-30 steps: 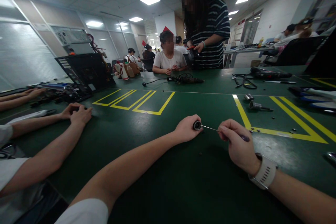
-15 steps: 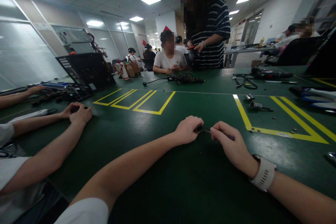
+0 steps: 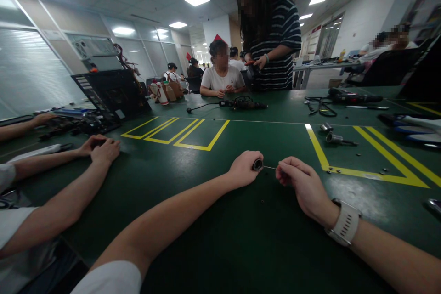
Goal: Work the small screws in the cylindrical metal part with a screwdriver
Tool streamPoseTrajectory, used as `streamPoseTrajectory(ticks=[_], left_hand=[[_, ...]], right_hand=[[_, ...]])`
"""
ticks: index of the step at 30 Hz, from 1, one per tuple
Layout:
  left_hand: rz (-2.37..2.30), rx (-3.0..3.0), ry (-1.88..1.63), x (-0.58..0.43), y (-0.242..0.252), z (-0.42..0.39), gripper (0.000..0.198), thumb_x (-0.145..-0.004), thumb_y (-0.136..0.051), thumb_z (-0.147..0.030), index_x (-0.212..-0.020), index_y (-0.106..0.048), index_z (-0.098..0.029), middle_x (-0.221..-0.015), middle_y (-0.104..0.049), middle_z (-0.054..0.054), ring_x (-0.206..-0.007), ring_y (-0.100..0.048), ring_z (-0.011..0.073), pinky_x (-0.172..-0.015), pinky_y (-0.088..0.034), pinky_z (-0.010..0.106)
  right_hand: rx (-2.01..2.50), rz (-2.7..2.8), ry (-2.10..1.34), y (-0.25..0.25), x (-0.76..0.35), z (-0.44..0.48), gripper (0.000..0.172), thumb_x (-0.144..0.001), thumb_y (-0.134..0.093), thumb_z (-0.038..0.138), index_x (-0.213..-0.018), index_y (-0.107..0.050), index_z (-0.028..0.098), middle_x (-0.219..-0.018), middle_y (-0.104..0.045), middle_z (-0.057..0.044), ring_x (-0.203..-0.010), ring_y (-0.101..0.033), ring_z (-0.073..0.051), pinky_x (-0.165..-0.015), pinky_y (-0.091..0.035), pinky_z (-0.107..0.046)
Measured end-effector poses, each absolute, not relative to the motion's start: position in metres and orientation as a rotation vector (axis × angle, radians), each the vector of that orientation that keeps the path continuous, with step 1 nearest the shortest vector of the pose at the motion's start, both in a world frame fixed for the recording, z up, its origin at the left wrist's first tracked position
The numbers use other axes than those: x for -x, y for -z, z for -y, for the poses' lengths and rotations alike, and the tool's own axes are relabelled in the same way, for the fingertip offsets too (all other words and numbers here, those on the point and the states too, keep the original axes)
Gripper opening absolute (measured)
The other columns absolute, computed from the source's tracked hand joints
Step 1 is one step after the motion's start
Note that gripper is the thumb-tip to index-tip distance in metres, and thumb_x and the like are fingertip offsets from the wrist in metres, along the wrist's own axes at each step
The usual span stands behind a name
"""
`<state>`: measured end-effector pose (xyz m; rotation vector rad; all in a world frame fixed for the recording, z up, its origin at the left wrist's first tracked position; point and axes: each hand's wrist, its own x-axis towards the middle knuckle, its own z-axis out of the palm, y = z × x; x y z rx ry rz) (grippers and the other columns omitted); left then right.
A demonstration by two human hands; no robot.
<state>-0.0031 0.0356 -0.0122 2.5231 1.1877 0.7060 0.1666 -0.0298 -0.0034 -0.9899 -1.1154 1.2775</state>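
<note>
My left hand (image 3: pixel 244 169) is closed around a dark metal cylindrical part (image 3: pixel 257 164), whose round open end faces me above the table. My right hand (image 3: pixel 301 186), with a pale watch on its wrist, pinches a small screwdriver. The screwdriver's thin shaft (image 3: pixel 270 167) points left, its tip at the rim of the metal part; I cannot tell whether the tip touches. My fingers now hide its handle. A tiny dark piece (image 3: pixel 262 201) lies on the table below my hands.
Yellow tape (image 3: pixel 322 149) marks the green table (image 3: pixel 193 193). Metal cylindrical parts (image 3: pixel 339 139) and tiny pieces lie at right. A corded tool (image 3: pixel 243 103) and a power tool (image 3: pixel 354 96) lie farther back. At left are a co-worker's hands (image 3: pixel 103 149) and a black open case (image 3: pixel 113 94).
The metal part has turned so more of its open end faces me. My right hand has rolled, hiding the dark screwdriver handle that showed before. The view has shifted slightly.
</note>
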Motion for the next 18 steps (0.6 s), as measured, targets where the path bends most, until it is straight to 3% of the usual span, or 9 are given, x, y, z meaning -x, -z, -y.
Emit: streamPoseTrajectory(ticks=[9,18], left_hand=[[-1.155,-2.503,-0.727,0.004,0.010,-0.037,0.009,-0.074,-0.057,-0.017,-0.081,-0.052,-0.017,-0.080,-0.055,0.000,-0.078,-0.050,0.0157,-0.070,-0.039,0.028],[-1.103,-2.439,-0.767,0.004,0.009,-0.036,0.009,-0.075,-0.058,-0.019,-0.081,-0.052,-0.016,-0.083,-0.056,0.000,-0.081,-0.051,0.0147,-0.072,-0.039,0.027]], right_hand=[[0.893,0.885,-1.637,0.005,-0.173,0.019,0.015,-0.072,-0.064,0.030,-0.066,-0.061,0.017,-0.061,-0.061,-0.001,-0.057,-0.051,-0.013,-0.055,-0.038,-0.026],[0.894,0.770,-1.643,0.006,-0.176,0.017,0.015,-0.069,-0.065,0.030,-0.063,-0.060,0.016,-0.057,-0.059,0.000,-0.052,-0.050,-0.010,-0.052,-0.039,-0.023]])
